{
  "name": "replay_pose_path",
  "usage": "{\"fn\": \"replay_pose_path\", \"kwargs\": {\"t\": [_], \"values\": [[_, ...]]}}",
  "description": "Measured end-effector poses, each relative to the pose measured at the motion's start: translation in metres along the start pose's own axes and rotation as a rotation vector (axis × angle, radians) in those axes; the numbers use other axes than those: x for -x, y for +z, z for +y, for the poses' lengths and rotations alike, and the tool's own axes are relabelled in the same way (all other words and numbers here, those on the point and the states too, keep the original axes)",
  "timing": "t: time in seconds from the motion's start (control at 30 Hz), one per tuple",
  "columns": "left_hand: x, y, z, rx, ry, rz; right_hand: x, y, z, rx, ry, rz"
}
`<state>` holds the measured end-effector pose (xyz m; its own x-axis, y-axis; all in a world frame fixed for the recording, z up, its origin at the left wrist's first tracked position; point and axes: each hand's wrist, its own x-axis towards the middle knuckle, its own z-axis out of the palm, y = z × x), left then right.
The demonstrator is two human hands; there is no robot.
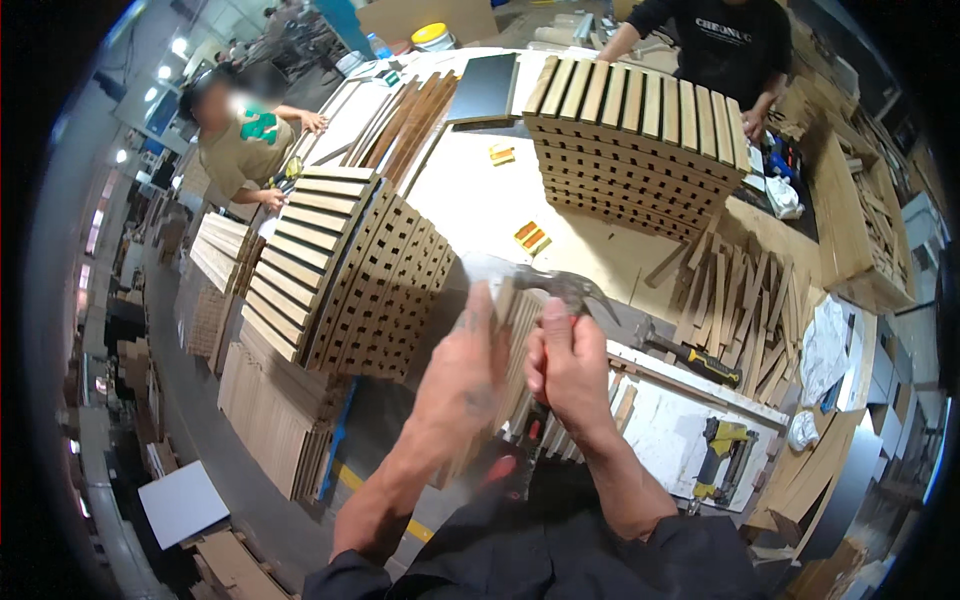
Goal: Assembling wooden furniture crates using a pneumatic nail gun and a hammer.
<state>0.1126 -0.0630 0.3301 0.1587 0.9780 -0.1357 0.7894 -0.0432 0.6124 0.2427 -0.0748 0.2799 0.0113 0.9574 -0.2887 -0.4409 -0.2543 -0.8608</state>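
My right hand is closed around a claw hammer close under its dark metal head. Beside it, my left hand is blurred by motion, with its thumb pointing up and its fingers mostly hidden. It seems to grip a light wooden slat, also smeared. More wooden slats show between and below my hands. A red and black object is partly visible below my right hand; its kind is unclear. A second hammer with a black and yellow handle lies to the right.
Stacked slatted wood panels stand at the left and far right. Loose wood strips pile up at right, above a yellow-green nail gun. Orange-yellow packets lie on the worktable. Two co-workers stand across it.
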Motion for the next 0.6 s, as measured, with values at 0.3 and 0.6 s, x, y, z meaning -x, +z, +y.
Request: {"fn": "replay_pose_path", "kwargs": {"t": [0.3, 0.6], "values": [[-0.024, -0.013, -0.011, -0.207, 0.305, 0.055, 0.0, -0.119, 0.058, 0.504, -0.088, 0.331], [-0.035, -0.013, -0.01, -0.332, 0.342, 0.037, 0.098, -0.285, 0.16, 1.5, -0.096, 0.445]]}}
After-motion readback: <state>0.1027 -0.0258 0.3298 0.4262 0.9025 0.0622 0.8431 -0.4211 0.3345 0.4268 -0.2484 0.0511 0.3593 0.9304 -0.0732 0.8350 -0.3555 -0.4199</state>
